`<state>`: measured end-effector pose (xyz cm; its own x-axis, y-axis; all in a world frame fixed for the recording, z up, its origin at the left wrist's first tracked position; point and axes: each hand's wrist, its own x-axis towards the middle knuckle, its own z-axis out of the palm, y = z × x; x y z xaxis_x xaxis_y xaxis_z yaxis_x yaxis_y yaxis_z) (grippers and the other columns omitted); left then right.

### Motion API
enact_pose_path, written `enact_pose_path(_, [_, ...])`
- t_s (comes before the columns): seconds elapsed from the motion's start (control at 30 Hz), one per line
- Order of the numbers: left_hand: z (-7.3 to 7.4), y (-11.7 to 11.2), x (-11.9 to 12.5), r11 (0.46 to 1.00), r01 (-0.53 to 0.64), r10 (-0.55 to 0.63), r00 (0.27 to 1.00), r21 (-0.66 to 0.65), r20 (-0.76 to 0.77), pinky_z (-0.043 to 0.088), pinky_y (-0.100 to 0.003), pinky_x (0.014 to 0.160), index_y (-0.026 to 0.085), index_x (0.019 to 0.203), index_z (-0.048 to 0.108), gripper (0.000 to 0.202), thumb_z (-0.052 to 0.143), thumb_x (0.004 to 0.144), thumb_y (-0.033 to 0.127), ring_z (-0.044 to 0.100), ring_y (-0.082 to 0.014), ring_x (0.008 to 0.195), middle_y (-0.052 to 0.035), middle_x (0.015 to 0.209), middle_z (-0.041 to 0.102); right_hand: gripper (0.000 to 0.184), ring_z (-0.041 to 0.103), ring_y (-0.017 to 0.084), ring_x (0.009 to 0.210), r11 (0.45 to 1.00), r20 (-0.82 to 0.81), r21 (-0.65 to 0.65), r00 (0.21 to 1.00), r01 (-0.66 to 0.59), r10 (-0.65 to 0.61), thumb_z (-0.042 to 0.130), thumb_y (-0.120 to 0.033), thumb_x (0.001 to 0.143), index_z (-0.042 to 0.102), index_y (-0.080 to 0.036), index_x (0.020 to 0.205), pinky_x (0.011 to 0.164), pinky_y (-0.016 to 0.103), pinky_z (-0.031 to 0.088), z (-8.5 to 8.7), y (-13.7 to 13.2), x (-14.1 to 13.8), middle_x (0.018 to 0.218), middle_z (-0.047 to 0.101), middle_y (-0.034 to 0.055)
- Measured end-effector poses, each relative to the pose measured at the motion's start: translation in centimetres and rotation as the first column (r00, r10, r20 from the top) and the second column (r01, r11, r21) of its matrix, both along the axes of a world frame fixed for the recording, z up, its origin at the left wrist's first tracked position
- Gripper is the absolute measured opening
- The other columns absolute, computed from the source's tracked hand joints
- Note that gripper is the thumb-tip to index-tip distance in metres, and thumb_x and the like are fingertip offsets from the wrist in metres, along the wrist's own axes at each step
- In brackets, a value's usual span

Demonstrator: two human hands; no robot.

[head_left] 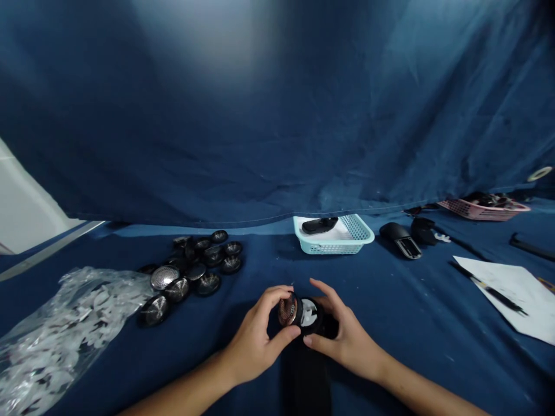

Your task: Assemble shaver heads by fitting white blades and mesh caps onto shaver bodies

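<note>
My left hand point(255, 335) pinches a small round metal mesh cap point(288, 310) between thumb and fingers. It holds the cap against the open end of a black round housing point(313, 316) with a white part inside. My right hand point(342, 335) grips that housing from the right, fingers curled over its top. Both hands work low over the blue cloth, near the table's front edge.
A heap of several round mesh caps point(195, 268) lies to the left, beside a clear plastic bag point(65, 329) of white parts. Behind are a light-blue basket point(333, 234), black device bodies point(401, 238), a pink basket point(481, 209), and white paper point(515, 297) with a pen point(489, 286).
</note>
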<state>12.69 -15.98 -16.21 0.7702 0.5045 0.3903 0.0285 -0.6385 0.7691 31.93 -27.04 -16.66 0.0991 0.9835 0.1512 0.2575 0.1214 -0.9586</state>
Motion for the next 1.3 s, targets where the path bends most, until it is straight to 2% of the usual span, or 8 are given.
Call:
enact_pose_path(0.3, [0.8,-2.4,-0.3,0.996,0.02,-0.026,0.997,0.086,0.068,0.043,-0.038,0.106,0.031,0.128,0.04,0.054,0.069,0.083,0.025,0.05,-0.0224,0.125,-0.0054,0.134,0.051,0.09,0.063,0.022,0.107,0.993,-0.025,0.073,0.995,-0.09,0.092,0.083,-0.024,0.068,0.031,-0.029,0.141,0.099,0.037,0.046,0.6,-0.5,-0.8,0.116,0.065,0.0039])
enact_pose_path(0.5, [0.8,-2.3,-0.3,0.994,0.044,-0.051,0.996,0.095,0.074,0.043,-0.037,0.104,0.03,0.128,0.042,0.055,0.071,0.081,0.026,0.051,-0.0229,0.122,-0.0055,0.131,0.052,0.088,0.063,0.022,0.107,0.993,-0.023,0.057,0.995,-0.1,0.102,0.083,-0.026,0.069,0.033,-0.028,0.141,0.1,0.039,0.045,0.5,-0.7,-1.6,0.116,0.066,0.0053])
enact_pose_path(0.73, [1.0,-2.4,-0.2,0.999,0.03,-0.031,0.999,0.034,0.028,0.044,-0.037,0.103,0.028,0.127,0.044,0.053,0.07,0.081,0.029,0.053,-0.0236,0.118,-0.0061,0.127,0.054,0.079,0.06,0.024,0.112,0.994,-0.004,0.05,0.995,-0.096,0.097,0.078,-0.028,0.074,0.035,-0.024,0.14,0.102,0.041,0.044,0.5,-0.6,-1.6,0.121,0.063,0.0083])
enact_pose_path(0.9, [1.1,-1.6,-0.5,0.981,-0.147,0.129,0.982,0.125,0.138,0.041,-0.039,0.103,0.028,0.132,0.04,0.045,0.057,0.09,0.026,0.046,-0.0245,0.123,-0.0087,0.132,0.046,0.071,0.05,0.026,0.124,0.996,0.099,0.008,0.992,-0.085,0.083,0.076,-0.027,0.076,0.041,-0.028,0.137,0.108,0.043,0.039,0.5,-1.2,-1.2,0.136,0.052,0.0067])
enact_pose_path(1.0, [1.2,-0.5,-0.6,0.961,-0.238,0.228,0.97,0.142,0.079,0.041,-0.037,0.101,0.029,0.135,0.041,0.04,0.046,0.095,0.026,0.048,-0.0223,0.118,-0.0076,0.127,0.045,0.072,0.044,0.027,0.129,0.994,0.157,-0.076,0.983,-0.083,0.094,0.074,-0.029,0.078,0.038,-0.031,0.14,0.111,0.047,0.033,0.5,-1.5,-1.0,0.141,0.046,0.0057])
enact_pose_path(1.1, [1.1,0.5,-0.5,0.957,-0.28,0.279,0.96,0.076,0.013,0.041,-0.036,0.099,0.029,0.132,0.048,0.034,0.037,0.099,0.029,0.051,-0.0202,0.112,-0.0059,0.12,0.049,0.068,0.043,0.026,0.13,0.991,0.153,-0.081,0.981,-0.107,0.118,0.072,-0.03,0.08,0.038,-0.032,0.14,0.112,0.047,0.031,0.7,-1.5,-0.9,0.141,0.045,0.0057])
enact_pose_path(1.2, [0.7,1.4,-0.2,0.95,-0.308,0.311,0.948,0.057,-0.063,0.041,-0.038,0.099,0.027,0.126,0.051,0.03,0.039,0.099,0.033,0.053,-0.0209,0.11,-0.0053,0.115,0.053,0.063,0.04,0.025,0.132,0.994,0.112,-0.008,0.988,-0.107,0.107,0.071,-0.028,0.08,0.04,-0.028,0.136,0.113,0.043,0.031,0.7,-1.4,-1.0,0.142,0.041,0.0074])
enact_pose_path(1.3, [0.2,2.2,-0.1,0.932,-0.338,0.351,0.93,0.129,-0.107,0.041,-0.04,0.098,0.025,0.122,0.051,0.03,0.05,0.094,0.033,0.054,-0.0224,0.109,-0.0056,0.115,0.054,0.056,0.036,0.026,0.135,0.996,0.135,0.031,0.988,-0.081,0.076,0.073,-0.027,0.078,0.045,-0.026,0.127,0.112,0.043,0.031,0.6,-1.4,-1.1,0.146,0.035,0.0095])
